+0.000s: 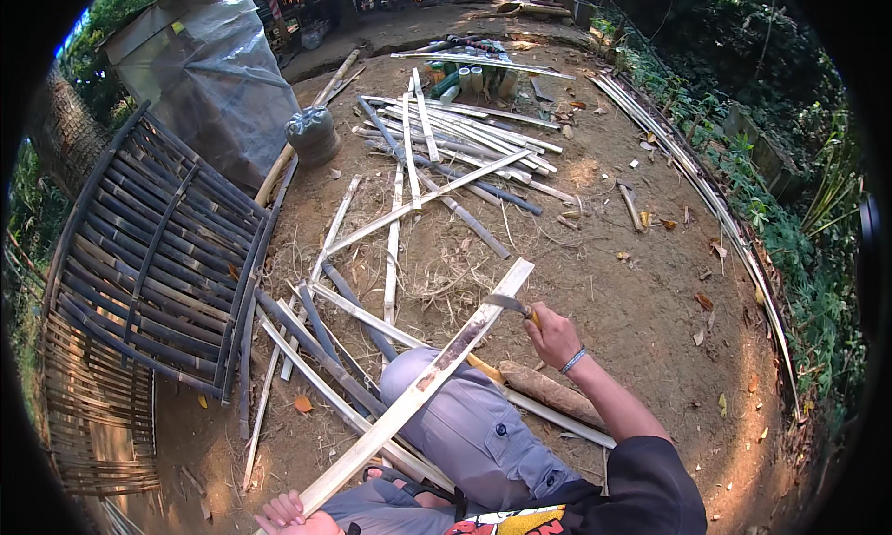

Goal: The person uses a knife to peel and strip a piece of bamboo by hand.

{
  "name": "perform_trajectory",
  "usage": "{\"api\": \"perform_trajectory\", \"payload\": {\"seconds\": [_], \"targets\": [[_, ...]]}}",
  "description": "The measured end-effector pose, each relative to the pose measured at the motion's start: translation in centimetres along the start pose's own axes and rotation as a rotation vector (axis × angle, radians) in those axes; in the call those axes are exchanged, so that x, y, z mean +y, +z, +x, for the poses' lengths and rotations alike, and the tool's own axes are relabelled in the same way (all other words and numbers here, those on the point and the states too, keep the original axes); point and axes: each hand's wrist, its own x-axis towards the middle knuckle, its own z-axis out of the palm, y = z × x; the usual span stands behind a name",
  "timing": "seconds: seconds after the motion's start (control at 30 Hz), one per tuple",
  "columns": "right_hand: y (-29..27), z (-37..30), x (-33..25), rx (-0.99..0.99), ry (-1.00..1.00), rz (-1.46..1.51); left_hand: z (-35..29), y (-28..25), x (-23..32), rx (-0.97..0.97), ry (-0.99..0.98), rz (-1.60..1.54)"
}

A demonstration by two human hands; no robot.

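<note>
A split bamboo slat point(390, 422) slants across my raised knee, its pale inner face up with a dark stained stretch toward the far end. My left hand point(295, 516) is closed round the near end of this slat at the lower edge of the view. In my right hand point(555, 336) is a knife point(507, 303) with a short curved blade and a wooden handle. Its blade lies across the slat near the far end and appears to touch it. Part of the handle is hidden by my fingers.
Beyond the slat lies a pile of split bamboo point(465, 135). At left stands a bamboo slat panel point(158, 247), with a filled plastic bag point(313, 135) farther back. A short log point(553, 394) rests beside my knee. Long thin strips point(697, 177) line the dirt's right edge.
</note>
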Motion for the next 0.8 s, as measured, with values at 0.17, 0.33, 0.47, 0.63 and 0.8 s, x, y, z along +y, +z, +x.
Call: {"api": "perform_trajectory", "payload": {"seconds": [0.17,0.33,0.47,0.63,0.8], "targets": [[-0.6,0.5,5.8,0.206,0.321,-0.046,-1.5,1.7,-1.9,0.011,0.022,-0.043],[-4.3,-1.4,-2.5,0.024,0.276,0.136,-2.6,0.5,-0.7,-0.301,0.016,-0.105],[-6.0,-6.1,-10.1,-0.096,0.117,0.164,-3.6,1.5,-0.9,-0.491,0.073,-0.131],[-6.0,-8.5,-11.4,-0.160,0.269,0.246,-4.4,3.3,0.0,-0.612,0.161,-0.149],[-5.2,-9.2,-11.4,-0.240,0.065,0.131,-4.9,3.9,0.5,-0.882,0.084,-0.231]]}}
